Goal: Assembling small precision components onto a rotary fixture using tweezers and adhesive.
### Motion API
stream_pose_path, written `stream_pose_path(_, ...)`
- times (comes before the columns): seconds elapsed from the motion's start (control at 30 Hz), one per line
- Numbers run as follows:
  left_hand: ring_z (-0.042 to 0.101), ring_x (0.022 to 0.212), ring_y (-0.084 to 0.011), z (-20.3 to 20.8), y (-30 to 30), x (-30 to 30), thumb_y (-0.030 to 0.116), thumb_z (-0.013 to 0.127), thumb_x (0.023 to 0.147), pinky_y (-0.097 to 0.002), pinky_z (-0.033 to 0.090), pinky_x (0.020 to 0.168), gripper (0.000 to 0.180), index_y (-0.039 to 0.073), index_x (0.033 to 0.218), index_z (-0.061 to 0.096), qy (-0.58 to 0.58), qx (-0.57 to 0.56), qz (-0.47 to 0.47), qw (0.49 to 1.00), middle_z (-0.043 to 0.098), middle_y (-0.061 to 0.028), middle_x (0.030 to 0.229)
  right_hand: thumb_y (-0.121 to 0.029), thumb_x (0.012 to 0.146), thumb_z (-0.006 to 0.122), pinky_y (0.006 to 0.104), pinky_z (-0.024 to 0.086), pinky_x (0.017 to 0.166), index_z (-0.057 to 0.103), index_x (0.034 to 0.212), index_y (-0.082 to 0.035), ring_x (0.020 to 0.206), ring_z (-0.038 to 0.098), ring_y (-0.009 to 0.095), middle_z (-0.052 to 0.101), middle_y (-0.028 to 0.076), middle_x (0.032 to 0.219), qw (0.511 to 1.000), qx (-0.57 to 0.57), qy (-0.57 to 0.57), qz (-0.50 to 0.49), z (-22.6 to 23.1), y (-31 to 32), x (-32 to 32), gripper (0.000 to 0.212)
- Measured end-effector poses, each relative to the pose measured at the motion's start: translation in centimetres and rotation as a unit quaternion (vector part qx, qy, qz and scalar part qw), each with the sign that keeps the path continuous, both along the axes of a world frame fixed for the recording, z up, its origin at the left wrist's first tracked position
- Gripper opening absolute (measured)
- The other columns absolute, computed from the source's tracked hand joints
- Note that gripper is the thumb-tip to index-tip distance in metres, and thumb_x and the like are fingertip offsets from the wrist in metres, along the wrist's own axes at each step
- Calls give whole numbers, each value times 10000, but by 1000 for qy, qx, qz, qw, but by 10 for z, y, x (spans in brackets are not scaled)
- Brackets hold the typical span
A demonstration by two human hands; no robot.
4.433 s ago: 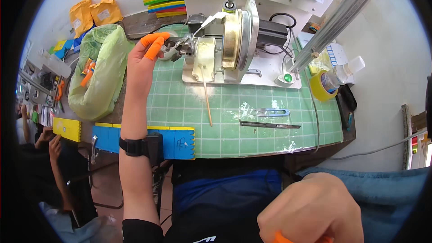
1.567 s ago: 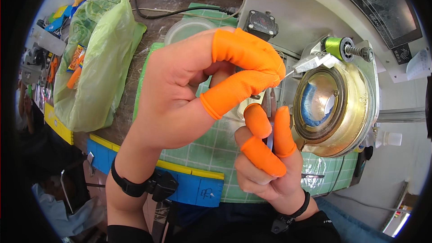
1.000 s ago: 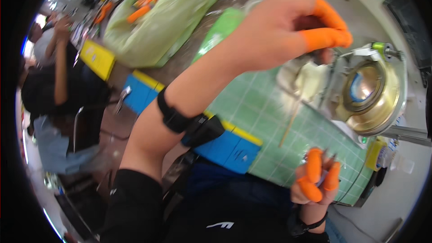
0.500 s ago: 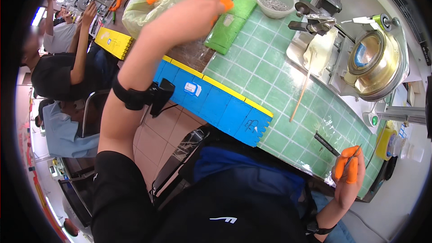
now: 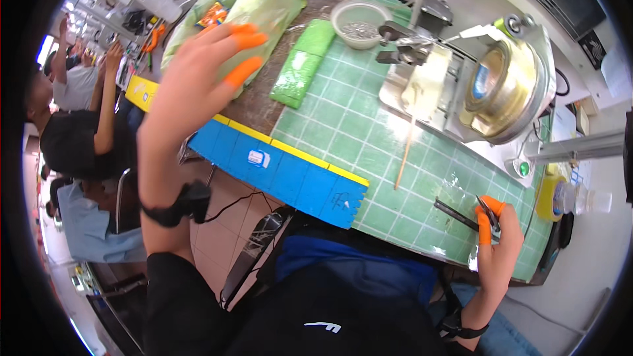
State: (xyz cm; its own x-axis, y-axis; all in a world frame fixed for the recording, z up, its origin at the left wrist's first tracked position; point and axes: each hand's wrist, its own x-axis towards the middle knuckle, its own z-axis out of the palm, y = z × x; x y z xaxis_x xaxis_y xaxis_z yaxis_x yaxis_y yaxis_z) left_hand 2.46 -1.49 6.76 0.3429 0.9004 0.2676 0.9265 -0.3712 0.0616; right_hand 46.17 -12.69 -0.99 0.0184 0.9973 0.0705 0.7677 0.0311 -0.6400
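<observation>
My left hand (image 5: 191,86), with orange finger cots on its fingertips, is raised in front of the pale green plastic bag (image 5: 273,3). Its fingers are spread with nothing between them. Just right of it lies a flat green packet (image 5: 302,66) in shiny clear wrap. At the right front of the table, my right hand (image 5: 504,234) pinches a pair of tweezers (image 5: 488,211) between orange-capped fingers. A slim dark tool (image 5: 455,214) rests on the table beside those fingers.
A white bowl (image 5: 339,26) of small metal pieces stands at the back, beside a machine with a brass-coloured round drum (image 5: 494,92). A wooden stick (image 5: 405,155) juts from the machine. A blue strip (image 5: 290,171) lines the near table edge. People sit at the left.
My left hand has moved left from above the green packet to the plastic bag, and its fingers have spread. My right hand stays by the dark tool with the tweezers. The view has shifted slightly.
</observation>
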Motion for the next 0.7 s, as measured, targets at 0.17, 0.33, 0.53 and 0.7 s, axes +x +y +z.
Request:
stream_pose_path(0.17,652,1120,-364,77,-44,8,168,742,876,-421,481,1009,380,22,1224,705,78,-127,22,989,689,-157,1242,77,855,672,384,503,821,672,1114,17,893,607,369,592,193,1002,999,22,-30,-5,-2,3,25,266)
stream_pose_path(0.33,683,1013,-358,85,-45,48,139,766,842,-401,494,973,349,-31,1144,723,-83,-84,-24,993,709,-185,1124,47,832,721,391,494,867,681,1101,1,941,607,373,602,187,1040,999,7,-48,-18,2,14,27,276)
stream_pose_path(0.53,641,1129,-367,46,29,158,32,765,802,-417,464,1038,482,-4,1274,674,-30,29,-134,990,667,-181,1269,-143,861,770,444,514,861,701,1042,-70,950,644,351,650,131,1036,985,78,-61,140,16,46,60,207)
stream_pose_path(0.7,584,1172,-427,24,74,250,-17,767,755,-429,478,963,700,31,1421,557,-19,76,-188,979,599,-189,1362,-236,938,714,457,533,783,568,1263,-71,923,653,369,606,148,1099,947,169,113,249,47,64,53,393)
